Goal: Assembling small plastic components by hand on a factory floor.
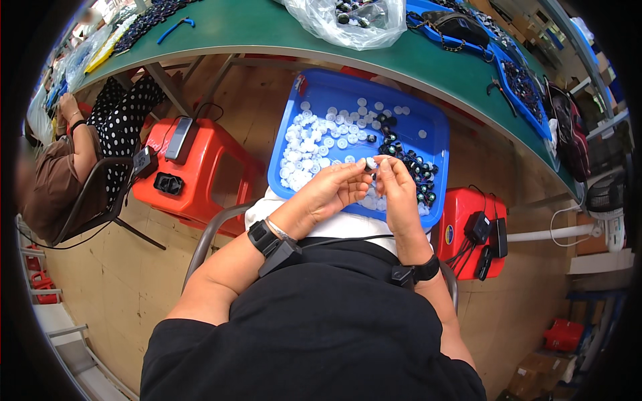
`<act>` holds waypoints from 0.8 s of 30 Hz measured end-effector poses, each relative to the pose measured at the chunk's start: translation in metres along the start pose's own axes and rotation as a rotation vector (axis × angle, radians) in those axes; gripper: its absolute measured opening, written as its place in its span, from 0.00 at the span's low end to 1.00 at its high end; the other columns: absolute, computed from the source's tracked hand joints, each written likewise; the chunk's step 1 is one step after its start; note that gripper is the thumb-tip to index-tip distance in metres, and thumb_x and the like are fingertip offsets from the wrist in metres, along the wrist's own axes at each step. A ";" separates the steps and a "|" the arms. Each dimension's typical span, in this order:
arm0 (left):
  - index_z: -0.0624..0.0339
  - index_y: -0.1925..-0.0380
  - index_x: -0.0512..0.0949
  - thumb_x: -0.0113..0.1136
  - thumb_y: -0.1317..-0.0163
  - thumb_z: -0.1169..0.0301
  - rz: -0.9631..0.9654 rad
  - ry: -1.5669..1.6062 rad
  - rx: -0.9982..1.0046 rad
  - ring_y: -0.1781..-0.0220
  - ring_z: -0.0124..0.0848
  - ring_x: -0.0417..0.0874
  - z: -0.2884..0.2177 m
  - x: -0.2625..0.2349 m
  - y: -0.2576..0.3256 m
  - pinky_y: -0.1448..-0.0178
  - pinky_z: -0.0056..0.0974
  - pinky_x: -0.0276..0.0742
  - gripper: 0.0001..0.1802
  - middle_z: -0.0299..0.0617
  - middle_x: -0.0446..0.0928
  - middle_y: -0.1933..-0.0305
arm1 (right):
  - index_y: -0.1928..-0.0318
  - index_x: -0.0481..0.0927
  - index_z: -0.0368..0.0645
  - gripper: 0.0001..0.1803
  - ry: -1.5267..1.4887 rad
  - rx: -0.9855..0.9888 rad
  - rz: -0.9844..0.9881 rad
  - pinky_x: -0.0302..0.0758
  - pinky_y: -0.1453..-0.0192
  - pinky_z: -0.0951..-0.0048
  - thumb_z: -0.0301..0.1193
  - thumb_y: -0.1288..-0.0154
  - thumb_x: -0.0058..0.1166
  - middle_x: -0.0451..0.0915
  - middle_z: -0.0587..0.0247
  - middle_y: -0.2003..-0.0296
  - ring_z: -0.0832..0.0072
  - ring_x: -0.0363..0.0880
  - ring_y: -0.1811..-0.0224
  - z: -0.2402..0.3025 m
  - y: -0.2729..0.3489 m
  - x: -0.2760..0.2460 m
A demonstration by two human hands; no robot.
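Note:
A blue plastic tray (428, 120) rests on my lap, holding several small white round caps (309, 144) on its left and dark round pieces (418, 170) on its right. My left hand (334, 188) and my right hand (396, 184) meet over the tray's near edge. Their fingertips pinch one small white cap (370, 162) between them. Both wrists wear black bands with cables.
A green table (267, 27) curves across the top, carrying a clear plastic bag (348, 23) and blue trays of dark parts (521, 87). Red stools (200, 167) with black chargers stand left and right (468, 230). Another person (73, 154) sits at the far left.

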State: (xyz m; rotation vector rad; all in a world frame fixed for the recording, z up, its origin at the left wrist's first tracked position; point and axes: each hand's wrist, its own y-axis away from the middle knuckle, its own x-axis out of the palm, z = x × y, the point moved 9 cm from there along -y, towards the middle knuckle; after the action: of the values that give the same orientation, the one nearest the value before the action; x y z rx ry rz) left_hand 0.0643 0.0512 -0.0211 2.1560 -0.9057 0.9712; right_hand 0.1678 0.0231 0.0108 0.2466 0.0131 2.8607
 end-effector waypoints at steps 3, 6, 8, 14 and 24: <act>0.62 0.61 0.77 0.55 0.33 0.61 0.000 0.101 -0.071 0.68 0.23 0.77 0.008 0.000 -0.001 0.62 0.29 0.77 0.14 0.38 0.80 0.63 | 0.50 0.77 0.39 0.15 0.292 -0.290 0.002 0.69 0.63 0.82 0.32 0.33 0.56 0.73 0.69 0.64 0.83 0.71 0.68 0.010 0.001 0.001; 0.60 0.61 0.77 0.54 0.32 0.59 0.008 0.149 -0.110 0.69 0.23 0.75 0.013 0.003 -0.001 0.63 0.29 0.75 0.14 0.37 0.80 0.63 | 0.50 0.78 0.38 0.17 0.583 -0.427 -0.003 0.73 0.60 0.76 0.30 0.39 0.60 0.75 0.63 0.61 0.77 0.75 0.65 0.044 0.014 0.018; 0.58 0.61 0.78 0.54 0.32 0.59 0.023 0.161 -0.123 0.69 0.24 0.75 0.014 0.006 -0.001 0.63 0.29 0.75 0.14 0.36 0.79 0.64 | 0.51 0.78 0.37 0.17 0.670 -0.497 -0.008 0.74 0.60 0.74 0.29 0.40 0.61 0.76 0.61 0.62 0.74 0.76 0.65 0.052 0.016 0.021; 0.58 0.63 0.78 0.54 0.32 0.58 0.015 0.224 -0.188 0.68 0.26 0.75 0.027 -0.008 -0.007 0.62 0.32 0.75 0.14 0.35 0.78 0.66 | 0.58 0.79 0.33 0.16 1.194 -0.907 -0.011 0.73 0.62 0.66 0.29 0.45 0.61 0.77 0.57 0.69 0.64 0.77 0.66 0.074 0.030 0.044; 0.62 0.63 0.77 0.56 0.33 0.59 -0.011 0.291 -0.215 0.69 0.26 0.75 0.030 -0.006 -0.005 0.62 0.31 0.76 0.16 0.38 0.78 0.67 | 0.58 0.79 0.32 0.13 1.017 -0.698 0.112 0.73 0.61 0.66 0.28 0.41 0.58 0.78 0.54 0.68 0.63 0.78 0.66 0.054 0.020 0.035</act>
State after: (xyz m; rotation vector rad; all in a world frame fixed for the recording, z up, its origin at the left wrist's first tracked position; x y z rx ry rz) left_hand 0.0767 0.0345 -0.0437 1.7830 -0.8148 1.0942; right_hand 0.1390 0.0127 0.0708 -1.3284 -0.7743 2.5462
